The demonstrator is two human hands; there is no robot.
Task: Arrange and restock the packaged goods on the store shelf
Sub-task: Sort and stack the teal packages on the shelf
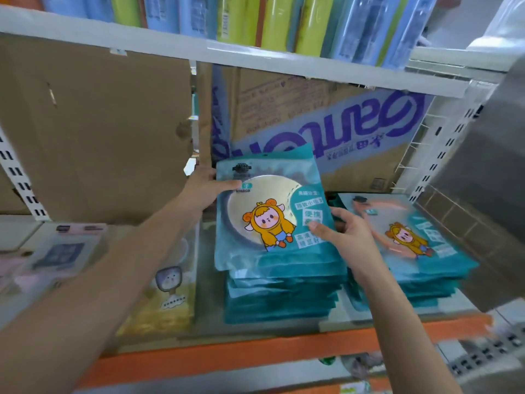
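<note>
Store shelf, orange front edge, middle tier.

- Item 1: teal mirror packet, cartoon figure in a yellow hood on its face, topmost on the middle teal stack.
- Left grip: closed on the packet's upper left corner, thumb across the front.
- Right grip: pinching the packet's right edge, thumb on the front, fingers curled behind.
- Item 2: second teal stack, just beside on the right.
- Item 3: blurred pale packets, left.
- Behind: plain carton; carton with purple lettering, upside down.
- Tier above: green and blue packs, upright.
</note>
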